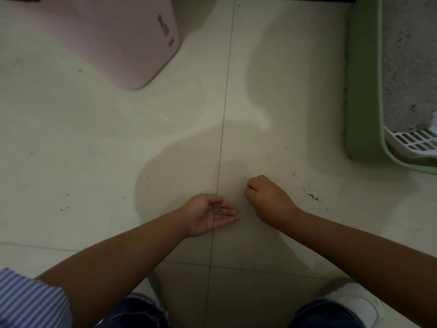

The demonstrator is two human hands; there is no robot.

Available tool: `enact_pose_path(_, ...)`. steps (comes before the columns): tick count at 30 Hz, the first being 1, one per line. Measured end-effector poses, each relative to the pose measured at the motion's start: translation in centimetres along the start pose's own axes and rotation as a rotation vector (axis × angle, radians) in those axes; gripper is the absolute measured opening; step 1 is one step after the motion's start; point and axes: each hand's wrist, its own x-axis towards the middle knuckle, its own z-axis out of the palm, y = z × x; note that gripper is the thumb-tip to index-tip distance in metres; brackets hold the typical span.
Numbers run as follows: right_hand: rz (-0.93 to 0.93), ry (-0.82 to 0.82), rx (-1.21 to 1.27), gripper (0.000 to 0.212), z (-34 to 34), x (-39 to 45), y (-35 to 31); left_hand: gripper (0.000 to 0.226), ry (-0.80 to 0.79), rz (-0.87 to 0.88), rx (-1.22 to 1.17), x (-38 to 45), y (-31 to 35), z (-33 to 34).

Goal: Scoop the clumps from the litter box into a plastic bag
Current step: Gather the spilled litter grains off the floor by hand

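Left hand (210,215) lies palm-up just above the floor (94,150), fingers loosely cupped around a few litter grains (217,210). Right hand (266,200) reaches down beside it, fingers curled tight, fingertips pinching at the tile; whether they hold anything is unclear.

Single head cam, looks steeply down at floor (94,162) from close above, litter box (361,91) far right, own knees at near edge

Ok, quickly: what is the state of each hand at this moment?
Left hand: open, palm up, cupping small dark litter grains.
Right hand: fingers curled down at the pale tiled floor; cannot tell if it pinches anything.
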Motion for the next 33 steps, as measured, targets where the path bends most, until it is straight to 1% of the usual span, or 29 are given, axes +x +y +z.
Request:
enact_pose_path(2,-0.037,0.019,-0.008,0.025,0.0,0.3,0.2,0.04,-0.001,0.001,0.006,-0.1,0.0,0.2)
enact_pose_path(7,-0.079,0.065,-0.092,0.029,0.0,0.6,0.1,0.039,-0.002,0.008,-0.008,-0.2,0.2,0.4)
enact_pose_path(11,-0.075,0.063,-0.108,0.029,0.1,0.7,0.0,0.039,0.002,0.027,-0.032,-0.3,0.6,0.4)
enact_pose_path(14,0.03,0.096,0.042,0.011,-0.1,0.8,0.7,0.039,0.006,0.037,-0.045,-0.3,0.8,0.2)
enact_pose_path(16,0.15,0.145,0.183,0.008,-0.4,0.5,1.6,0.038,0.01,0.042,-0.046,-0.3,0.9,0.0)
enact_pose_path(18,0.286,0.162,0.264,0.011,-1.0,0.2,2.2,0.038,0.011,0.044,-0.046,-0.2,0.8,-0.2)
enact_pose_path(20,0.384,0.093,0.301,0.015,-1.4,0.0,2.6,0.039,0.008,0.043,-0.044,-0.2,0.7,-0.3)
enact_pose_path(21,0.394,0.058,0.29,0.018,-1.3,-0.1,2.7,0.039,0.006,0.043,-0.045,-0.1,0.7,-0.3)
enact_pose_path(23,0.355,0.033,0.232,0.021,-0.8,-0.2,2.3,0.04,0.002,0.044,-0.054,-0.2,0.7,-0.2)
enact_pose_path(27,0.254,0.047,0.095,0.03,-0.1,-0.3,1.0,0.04,-0.006,0.048,-0.061,-0.2,0.7,-0.1)
enact_pose_path(33,0.187,0.084,0.038,0.031,0.1,-0.1,0.4,0.039,0.007,0.045,-0.04,-0.2,0.7,-0.4)
